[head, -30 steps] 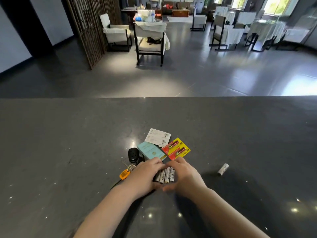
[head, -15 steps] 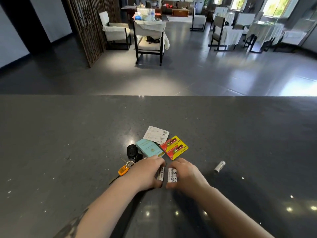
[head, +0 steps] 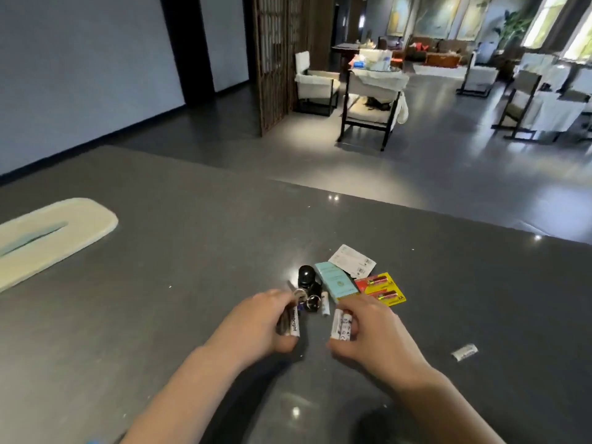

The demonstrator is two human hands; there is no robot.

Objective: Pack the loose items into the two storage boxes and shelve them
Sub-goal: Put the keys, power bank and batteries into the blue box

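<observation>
Dark grey stone counter (head: pixel 160 315) fills the lower view, speckled and glossy, with a tiled hall of white-covered chairs (head: pixel 371 100) beyond its far edge. Near the counter's middle I see the loose items: my left hand (head: pixel 256 328) is curled around a small bunch of white batteries (head: pixel 69 325), fingers wrapped over them and thumb below. My right hand (head: pixel 374 331) is closed the same way on a second bunch of batteries (head: pixel 342 325), their ends poking out toward the left hand. The two hands sit side by side, apart, just above the surface.

Between and just beyond them lies one single battery (head: pixel 325 303), beside a black key fob with metal rings (head: pixel 307 283). Further toward the far edge are a teal card (head: pixel 334 283), a white printed slip (head: pixel 351 261) and a red and yellow battery pack (head: pixel 381 291), overlapping one another. Another stray battery (head: pixel 464 352) lies well apart toward the right edge.

At the left edge rests a cream oval lid (head: pixel 54 238) with a long teal slot. Both forearms reach in from the near edge.
</observation>
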